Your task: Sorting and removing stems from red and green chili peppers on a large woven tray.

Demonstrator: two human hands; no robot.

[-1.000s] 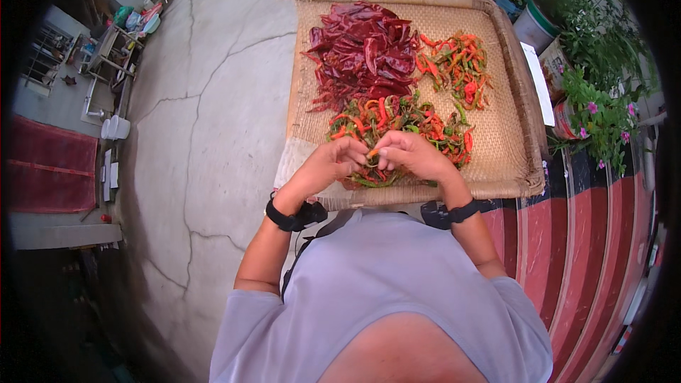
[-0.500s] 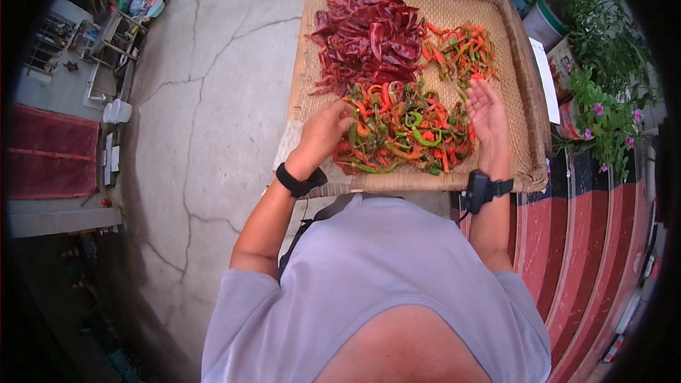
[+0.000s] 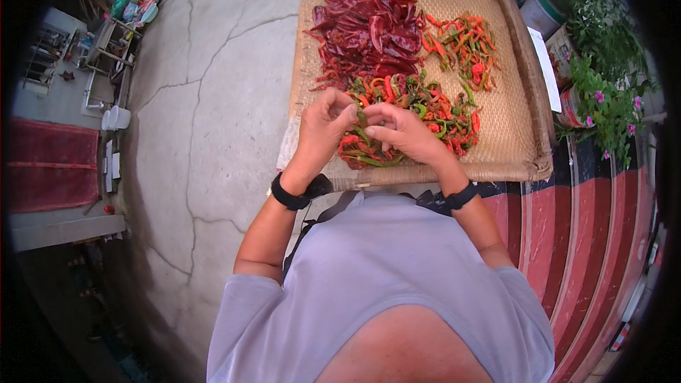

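As your left hand [image 3: 321, 124] and right hand [image 3: 406, 132] meet with fingers bent and fingertips nearly together, you have them over the near-left part of the mixed chili pile [image 3: 445, 117], at the near side of the woven tray [image 3: 523, 74]. Whether a chili is pinched between your fingertips, I cannot tell; something greenish shows in the gap, but it may belong to the pile behind. Most of the visible pile lies to the right of and beyond your fingertips, so your right hand is the nearer one; the pile stretches somewhat longer left to right, its chilies pointing every way. Straight beyond, the dark red chili heap [image 3: 365, 25] meets the pile's far side, leaving little room there. Far to the right, the smaller orange-red chili heap [image 3: 469, 50] sits just beside the pile, and plain weave shows between both and the raised right rim. Both your forearms cross the tray's near edge; past its left edge lies the concrete floor [image 3: 230, 131].
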